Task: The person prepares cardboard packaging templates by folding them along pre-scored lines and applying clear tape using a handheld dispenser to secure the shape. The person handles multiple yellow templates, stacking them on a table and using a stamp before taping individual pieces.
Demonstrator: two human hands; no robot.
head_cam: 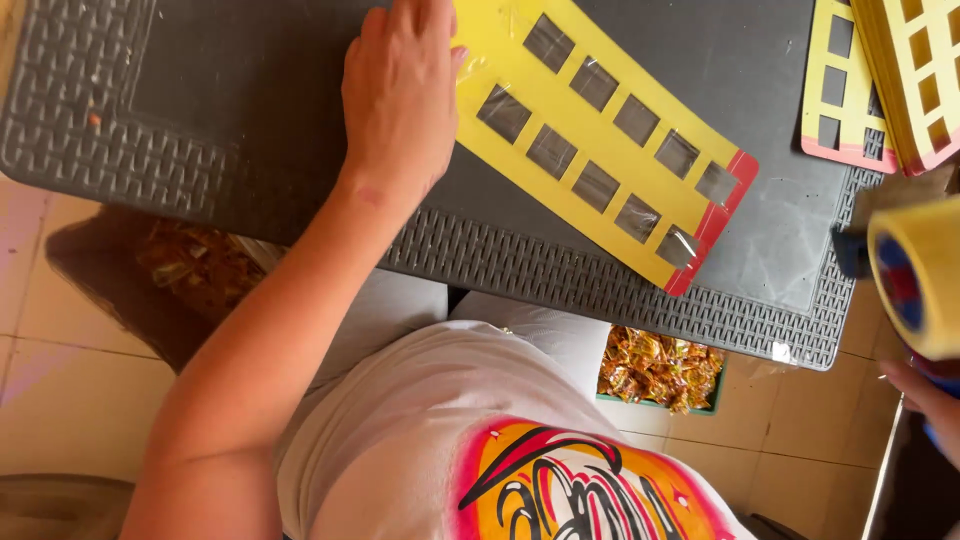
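Left hand (400, 95) lies flat, fingers together, pressing the yellow windowed card (600, 140) against the dark table (240, 90), forearm stretched straight out. Right hand (925, 405) grips a tape dispenser (915, 275) at the table's right edge.

**Yellow window card flat on worktop, tape roll off right edge**

Yellow card (600, 140): long strip, two rows of square cut-outs covered in clear film, red band at one short end. Lies flat and diagonal mid-worktop, red end toward the near edge. Tape roll (918, 275): yellowish, held beyond the right edge, partly out of frame.
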